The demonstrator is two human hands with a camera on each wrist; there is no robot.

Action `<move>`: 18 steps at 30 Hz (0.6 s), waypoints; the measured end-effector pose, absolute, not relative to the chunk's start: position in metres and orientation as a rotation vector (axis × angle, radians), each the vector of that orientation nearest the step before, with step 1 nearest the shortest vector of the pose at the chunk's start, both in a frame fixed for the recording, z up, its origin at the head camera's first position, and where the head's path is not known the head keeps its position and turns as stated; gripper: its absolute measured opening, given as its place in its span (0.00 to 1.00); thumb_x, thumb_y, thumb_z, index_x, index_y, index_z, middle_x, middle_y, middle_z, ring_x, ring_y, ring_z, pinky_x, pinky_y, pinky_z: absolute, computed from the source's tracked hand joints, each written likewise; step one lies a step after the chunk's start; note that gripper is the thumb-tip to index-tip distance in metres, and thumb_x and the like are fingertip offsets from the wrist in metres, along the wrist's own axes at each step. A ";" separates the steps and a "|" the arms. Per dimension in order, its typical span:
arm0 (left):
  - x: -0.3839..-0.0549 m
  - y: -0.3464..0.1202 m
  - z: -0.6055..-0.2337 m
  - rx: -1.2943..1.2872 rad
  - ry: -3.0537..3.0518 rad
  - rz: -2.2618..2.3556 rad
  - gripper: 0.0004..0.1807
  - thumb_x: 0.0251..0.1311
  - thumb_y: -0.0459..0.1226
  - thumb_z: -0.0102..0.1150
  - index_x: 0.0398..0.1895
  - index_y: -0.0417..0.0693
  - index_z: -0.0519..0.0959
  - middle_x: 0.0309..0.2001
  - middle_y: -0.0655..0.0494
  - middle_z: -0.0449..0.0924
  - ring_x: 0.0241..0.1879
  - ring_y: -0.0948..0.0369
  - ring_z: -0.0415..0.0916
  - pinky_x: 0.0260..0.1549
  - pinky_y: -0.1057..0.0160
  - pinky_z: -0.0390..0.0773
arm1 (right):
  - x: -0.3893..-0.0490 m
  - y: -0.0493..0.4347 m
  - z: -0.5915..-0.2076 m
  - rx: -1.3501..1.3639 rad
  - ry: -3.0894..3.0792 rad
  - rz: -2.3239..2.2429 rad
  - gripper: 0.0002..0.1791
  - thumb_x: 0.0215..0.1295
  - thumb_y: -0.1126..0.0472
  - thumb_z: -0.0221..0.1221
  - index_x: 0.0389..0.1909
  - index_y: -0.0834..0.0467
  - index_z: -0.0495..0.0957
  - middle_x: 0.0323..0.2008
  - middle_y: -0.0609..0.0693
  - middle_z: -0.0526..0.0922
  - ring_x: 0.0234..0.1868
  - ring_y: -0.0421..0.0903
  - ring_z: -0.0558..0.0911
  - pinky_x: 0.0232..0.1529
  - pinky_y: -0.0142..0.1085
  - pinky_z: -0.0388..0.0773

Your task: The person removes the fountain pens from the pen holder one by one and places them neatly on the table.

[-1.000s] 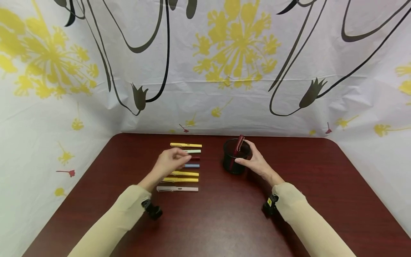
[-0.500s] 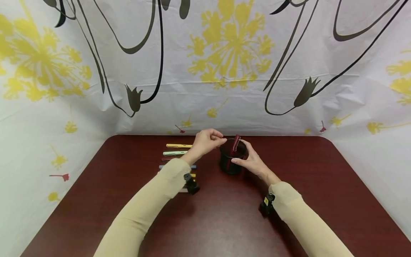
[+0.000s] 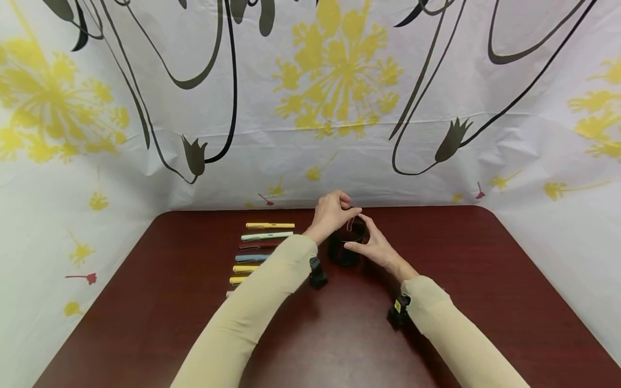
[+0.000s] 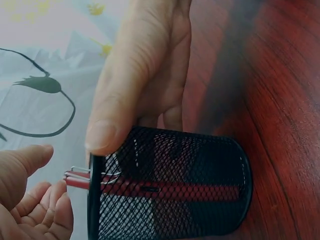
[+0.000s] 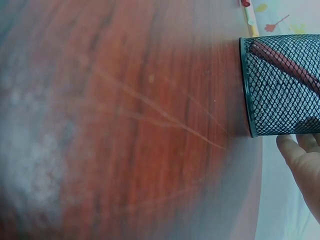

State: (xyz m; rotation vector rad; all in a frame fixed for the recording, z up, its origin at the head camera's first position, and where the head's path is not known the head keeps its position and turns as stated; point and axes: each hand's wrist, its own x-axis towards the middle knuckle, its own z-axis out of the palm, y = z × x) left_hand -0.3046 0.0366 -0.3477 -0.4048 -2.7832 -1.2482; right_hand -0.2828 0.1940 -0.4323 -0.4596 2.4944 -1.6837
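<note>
My right hand (image 3: 377, 248) grips the black mesh pen cup (image 3: 342, 254) from its right side; in the left wrist view the thumb presses near the rim. A dark red pen (image 4: 77, 183) leans inside the cup, its wire clip and end above the rim. Around that end, my left hand (image 3: 331, 214) hovers over the cup's mouth. In the left wrist view the left thumb and fingers (image 4: 52, 202) are apart, close to the pen; whether a fingertip touches it I cannot tell. The right wrist view shows the mesh cup (image 5: 285, 102) with right fingers under it in the picture.
Left of the cup, several pens lie in a column: yellow (image 3: 270, 226), mint (image 3: 267, 236), dark red (image 3: 257, 246), blue (image 3: 252, 258), two more yellow and a white one. My left sleeve (image 3: 262, 293) covers part of them. A patterned curtain (image 3: 310, 156) hangs behind the dark red table (image 3: 145, 323).
The left hand has moved right from above the column of pens to the cup's mouth. My right hand keeps its hold on the cup. The head view has shifted slightly.
</note>
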 end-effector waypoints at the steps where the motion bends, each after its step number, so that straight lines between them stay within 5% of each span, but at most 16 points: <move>1: -0.305 0.038 -0.349 -0.398 -2.783 -1.230 0.19 0.57 0.47 0.63 0.48 0.48 0.76 0.43 0.53 0.80 0.39 0.58 0.78 0.35 0.64 0.79 | -0.283 0.194 -0.432 -0.463 2.493 -1.685 0.49 0.60 0.55 0.63 0.74 0.55 0.41 0.74 0.58 0.39 0.71 0.59 0.49 0.60 0.59 0.63; 18: -0.310 0.055 -0.357 -0.373 -2.809 -0.951 0.20 0.58 0.50 0.62 0.45 0.48 0.74 0.42 0.54 0.76 0.32 0.58 0.76 0.30 0.64 0.76 | -0.278 0.194 -0.431 -0.424 2.485 -1.666 0.53 0.60 0.52 0.63 0.74 0.56 0.37 0.74 0.59 0.37 0.73 0.61 0.45 0.62 0.61 0.60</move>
